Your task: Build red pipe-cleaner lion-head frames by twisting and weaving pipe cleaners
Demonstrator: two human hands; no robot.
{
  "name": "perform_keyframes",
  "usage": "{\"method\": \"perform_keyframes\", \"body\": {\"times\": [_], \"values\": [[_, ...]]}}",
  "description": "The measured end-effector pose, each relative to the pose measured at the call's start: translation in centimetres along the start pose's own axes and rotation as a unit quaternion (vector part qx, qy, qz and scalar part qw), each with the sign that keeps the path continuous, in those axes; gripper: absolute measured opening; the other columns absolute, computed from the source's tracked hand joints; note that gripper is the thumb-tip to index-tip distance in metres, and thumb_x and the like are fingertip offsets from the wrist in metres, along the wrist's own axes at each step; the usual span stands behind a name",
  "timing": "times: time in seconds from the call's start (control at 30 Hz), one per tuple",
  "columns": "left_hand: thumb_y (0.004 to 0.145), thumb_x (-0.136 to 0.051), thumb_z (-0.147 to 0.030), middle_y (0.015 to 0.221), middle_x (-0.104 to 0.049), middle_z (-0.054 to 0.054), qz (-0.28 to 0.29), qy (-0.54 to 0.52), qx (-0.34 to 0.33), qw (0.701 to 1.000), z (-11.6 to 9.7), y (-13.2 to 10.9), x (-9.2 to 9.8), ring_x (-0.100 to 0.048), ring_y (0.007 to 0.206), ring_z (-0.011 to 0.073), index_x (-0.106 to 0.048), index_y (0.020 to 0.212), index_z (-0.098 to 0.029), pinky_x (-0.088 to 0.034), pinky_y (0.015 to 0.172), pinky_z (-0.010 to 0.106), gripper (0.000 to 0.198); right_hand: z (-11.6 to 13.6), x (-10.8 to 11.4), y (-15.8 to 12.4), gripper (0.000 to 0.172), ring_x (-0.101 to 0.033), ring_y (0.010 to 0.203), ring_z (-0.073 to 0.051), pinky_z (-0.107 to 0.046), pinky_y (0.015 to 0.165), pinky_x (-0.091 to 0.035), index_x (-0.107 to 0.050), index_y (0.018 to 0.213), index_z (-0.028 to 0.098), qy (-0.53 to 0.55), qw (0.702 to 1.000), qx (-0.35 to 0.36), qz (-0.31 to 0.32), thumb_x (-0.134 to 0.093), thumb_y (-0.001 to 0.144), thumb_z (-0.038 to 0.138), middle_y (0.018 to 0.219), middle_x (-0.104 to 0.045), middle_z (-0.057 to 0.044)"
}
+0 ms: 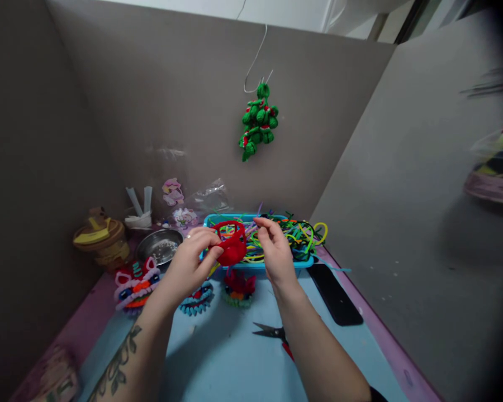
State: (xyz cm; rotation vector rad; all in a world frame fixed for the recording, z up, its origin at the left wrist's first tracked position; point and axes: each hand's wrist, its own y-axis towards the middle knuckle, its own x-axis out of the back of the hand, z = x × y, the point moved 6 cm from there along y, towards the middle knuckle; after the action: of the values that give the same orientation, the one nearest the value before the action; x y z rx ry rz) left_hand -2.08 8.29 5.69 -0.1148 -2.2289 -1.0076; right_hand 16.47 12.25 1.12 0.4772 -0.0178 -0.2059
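Note:
My left hand (198, 253) pinches a bright red fuzzy pipe-cleaner piece (233, 251), bent into an open loop above a solid rounded part. To its right, my right hand (276, 251) is apart from the red piece, thumb and forefinger brought close together; whatever is between them is too small to make out. Both hands are raised before a blue basket (257, 266) of colourful pipe cleaners (299, 237). Below them sit a red-and-green fuzzy figure (238, 290) and a blue one (197, 300), partly hidden by my left arm.
Scissors (270, 331) lie open by my right forearm. A black phone (335, 295) is at the right. At the left are a pink fuzzy lion-like head (137, 287), a metal bowl (160, 247) and a brown pot (104, 240). A green pipe-cleaner cluster (259, 121) hangs from a wire.

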Motion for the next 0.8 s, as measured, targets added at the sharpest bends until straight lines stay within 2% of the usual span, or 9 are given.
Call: {"method": "perform_keyframes", "body": {"times": [0.03,0.1,0.17,0.27,0.5,0.6,0.8], "values": [[0.09,-0.048,-0.022,0.084,-0.065,0.005,0.015,0.006,-0.007,1.0,-0.1,0.0,-0.2,-0.056,0.092,0.0202,-0.058,0.078,-0.018,-0.043,0.087,0.035,0.016,1.3,0.1,-0.1,0.027,-0.053,0.108,-0.021,-0.038,0.094,-0.042,-0.067,0.103,0.022,-0.056,0.996,0.068,0.027,-0.052,0.087,0.039,0.112,-0.059,-0.008],[0.09,-0.047,-0.021,0.083,-0.063,0.005,0.04,0.011,-0.018,0.999,-0.3,0.0,-0.5,-0.055,0.093,0.0205,-0.057,0.079,-0.018,-0.042,0.087,0.035,0.015,3.3,-0.2,-0.6,0.022,-0.048,0.117,-0.023,-0.042,0.101,-0.036,-0.068,0.103,0.025,-0.148,0.973,0.155,0.091,-0.055,0.086,0.032,0.12,-0.054,-0.008],[0.091,-0.046,-0.022,0.082,-0.062,0.005,0.054,0.013,-0.022,0.998,-0.5,0.1,-0.8,-0.054,0.093,0.0205,-0.056,0.079,-0.018,-0.042,0.086,0.035,0.015,4.5,-0.6,-1.2,0.022,-0.047,0.118,-0.024,-0.045,0.103,-0.035,-0.068,0.104,0.027,-0.21,0.947,0.209,0.123,-0.06,0.083,0.026,0.123,-0.054,-0.007],[0.092,-0.044,-0.023,0.082,-0.06,0.005,0.068,0.021,-0.018,0.997,-0.6,0.1,-1.2,-0.053,0.091,0.0204,-0.054,0.079,-0.018,-0.042,0.085,0.035,0.017,5.5,-1.2,-1.9,0.023,-0.049,0.113,-0.023,-0.044,0.1,-0.037,-0.066,0.103,0.025,-0.251,0.923,0.254,0.146,-0.061,0.082,0.019,0.115,-0.058,-0.007],[0.092,-0.043,-0.021,0.083,-0.06,0.005,0.085,0.04,-0.038,0.995,-1.0,-0.1,-1.9,-0.052,0.09,0.0202,-0.052,0.078,-0.018,-0.041,0.089,0.038,0.017,5.7,-2.2,-2.8,0.013,-0.043,0.119,-0.026,-0.047,0.105,-0.033,-0.067,0.09,0.022,-0.305,0.896,0.257,0.196,-0.057,0.083,0.017,0.119,-0.057,-0.008],[0.092,-0.044,-0.02,0.084,-0.061,0.005,0.083,0.037,-0.047,0.995,-0.9,-0.1,-1.8,-0.052,0.092,0.0202,-0.053,0.079,-0.019,-0.04,0.09,0.039,0.015,5.8,-2.1,-2.8,0.01,-0.043,0.119,-0.026,-0.047,0.105,-0.033,-0.065,0.084,0.021,-0.292,0.9,0.252,0.203,-0.057,0.082,0.015,0.118,-0.057,-0.008],[0.091,-0.045,-0.019,0.085,-0.062,0.005,0.084,0.061,-0.064,0.993,-1.1,-0.1,-1.7,-0.051,0.099,0.0221,-0.054,0.08,-0.019,-0.039,0.093,0.04,0.014,5.7,-2.0,-2.4,0.011,-0.044,0.12,-0.024,-0.048,0.107,-0.031,-0.064,0.088,0.022,-0.257,0.915,0.228,0.209,-0.057,0.083,0.016,0.119,-0.056,-0.008]]}}
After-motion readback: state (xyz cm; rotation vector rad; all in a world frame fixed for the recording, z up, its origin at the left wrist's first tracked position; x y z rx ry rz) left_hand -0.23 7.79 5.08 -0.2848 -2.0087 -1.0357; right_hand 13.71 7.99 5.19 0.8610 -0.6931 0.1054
